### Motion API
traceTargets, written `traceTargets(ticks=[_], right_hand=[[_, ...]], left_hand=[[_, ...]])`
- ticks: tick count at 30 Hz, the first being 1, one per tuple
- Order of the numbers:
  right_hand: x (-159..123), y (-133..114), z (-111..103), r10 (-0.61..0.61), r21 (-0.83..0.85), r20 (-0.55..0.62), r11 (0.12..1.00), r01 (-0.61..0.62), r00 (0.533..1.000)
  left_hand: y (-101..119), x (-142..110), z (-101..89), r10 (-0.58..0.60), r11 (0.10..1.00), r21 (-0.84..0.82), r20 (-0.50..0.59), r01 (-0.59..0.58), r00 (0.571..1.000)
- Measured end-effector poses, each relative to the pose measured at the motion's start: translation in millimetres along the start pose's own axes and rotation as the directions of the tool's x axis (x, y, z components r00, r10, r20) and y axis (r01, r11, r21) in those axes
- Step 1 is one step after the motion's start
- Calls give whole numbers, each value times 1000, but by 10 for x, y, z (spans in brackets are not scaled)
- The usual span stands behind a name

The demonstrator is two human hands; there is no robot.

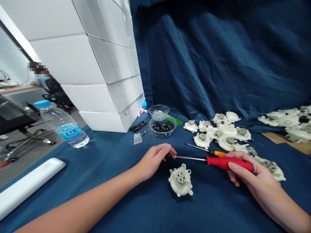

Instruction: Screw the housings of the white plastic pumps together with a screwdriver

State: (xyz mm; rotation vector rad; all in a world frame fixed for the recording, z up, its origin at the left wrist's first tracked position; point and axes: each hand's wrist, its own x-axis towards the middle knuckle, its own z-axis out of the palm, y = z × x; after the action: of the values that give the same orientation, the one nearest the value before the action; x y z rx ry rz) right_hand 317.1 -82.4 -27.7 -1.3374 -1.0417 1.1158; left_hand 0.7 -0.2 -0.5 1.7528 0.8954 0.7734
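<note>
My right hand (247,174) grips the red handle of a screwdriver (218,161), whose metal shaft points left. My left hand (155,159) pinches its fingertips together at the shaft's tip, and whatever small thing they hold is too small to name. A white round plastic housing (180,180) with a small metal motor in its middle lies on the blue cloth just below the shaft, between both hands.
A second screwdriver with an orange handle (209,150) lies behind. Several white housings (223,132) are piled at the right, more at the far right (289,124). Two clear bowls (162,127) hold small parts. A water bottle (63,124), white boxes (97,64) and a white bar (26,184) stand left.
</note>
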Motion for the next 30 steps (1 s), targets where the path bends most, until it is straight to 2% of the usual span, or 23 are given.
traceTargets(ticks=[10, 30], right_hand=[[64, 124, -102, -13, 5, 32, 1000, 12, 999], [30, 56, -47, -10, 2, 24, 1000, 10, 1000]], left_hand=[[-8, -22, 12, -57, 997, -44, 12, 57, 998], [-23, -5, 8, -62, 997, 39, 2, 62, 998]])
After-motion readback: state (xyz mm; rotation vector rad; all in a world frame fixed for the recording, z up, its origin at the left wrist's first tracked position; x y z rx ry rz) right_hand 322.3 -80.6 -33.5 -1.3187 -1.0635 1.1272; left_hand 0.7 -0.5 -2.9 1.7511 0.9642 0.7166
